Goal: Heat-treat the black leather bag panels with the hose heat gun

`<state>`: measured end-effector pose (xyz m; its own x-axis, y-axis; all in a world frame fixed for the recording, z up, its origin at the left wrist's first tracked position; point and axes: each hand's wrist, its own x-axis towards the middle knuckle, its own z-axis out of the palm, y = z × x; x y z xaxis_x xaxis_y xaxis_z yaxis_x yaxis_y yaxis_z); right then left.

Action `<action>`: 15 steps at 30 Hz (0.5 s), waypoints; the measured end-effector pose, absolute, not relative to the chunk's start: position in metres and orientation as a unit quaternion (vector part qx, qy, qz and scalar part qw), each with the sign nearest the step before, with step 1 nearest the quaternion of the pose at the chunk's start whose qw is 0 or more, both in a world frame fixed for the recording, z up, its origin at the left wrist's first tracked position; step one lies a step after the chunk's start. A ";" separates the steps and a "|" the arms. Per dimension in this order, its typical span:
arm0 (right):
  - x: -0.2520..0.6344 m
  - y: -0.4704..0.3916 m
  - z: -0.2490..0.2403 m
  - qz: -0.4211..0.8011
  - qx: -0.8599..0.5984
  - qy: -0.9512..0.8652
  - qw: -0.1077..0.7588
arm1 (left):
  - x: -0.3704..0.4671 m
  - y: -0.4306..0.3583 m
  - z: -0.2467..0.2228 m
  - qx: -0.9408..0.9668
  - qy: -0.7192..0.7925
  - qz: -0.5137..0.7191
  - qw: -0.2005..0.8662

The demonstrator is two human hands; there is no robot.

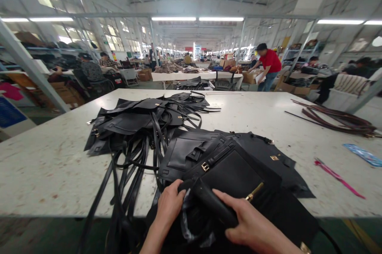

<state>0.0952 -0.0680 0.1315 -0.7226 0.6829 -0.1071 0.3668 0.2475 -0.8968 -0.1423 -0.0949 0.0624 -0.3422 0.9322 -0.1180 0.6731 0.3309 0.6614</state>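
Note:
Both my hands are on a black leather bag piece [232,166] at the table's near edge. My left hand [169,202] pinches its dark edge, thumb and fingers closed together. My right hand [243,218] is wrapped round a thick, rolled black handle [213,202]. Between the hands hangs a crumpled clear plastic strip [186,222]. A gold buckle [205,166] and a gold zip pull [254,191] show on the black leather. More flat black bag pieces [179,152] lie beneath and beyond, some with gold fittings.
The white table [250,111] bears a heap of black bag parts [131,117] with straps [133,182] trailing off its front edge. On the right lie brown straps [337,117], a blue patterned packet [362,154] and pink-handled tweezers [340,178]. A person in red [270,63] bends beyond the table.

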 end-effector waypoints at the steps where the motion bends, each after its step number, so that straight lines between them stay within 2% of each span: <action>1: 0.093 -0.065 0.130 0.513 -0.352 -0.765 0.166 | -0.142 -0.093 0.061 0.510 0.780 0.264 0.247; 6: 0.108 -0.053 0.141 0.520 -0.420 -0.711 0.217 | -0.148 -0.087 0.056 0.494 0.771 0.306 0.260; 11: 0.154 -0.072 0.155 0.555 -0.421 -0.704 0.140 | -0.159 -0.082 0.047 0.462 0.765 0.350 0.279; 15: 0.185 -0.097 0.133 0.553 -0.423 -0.705 0.136 | -0.163 -0.080 0.040 0.440 0.769 0.373 0.275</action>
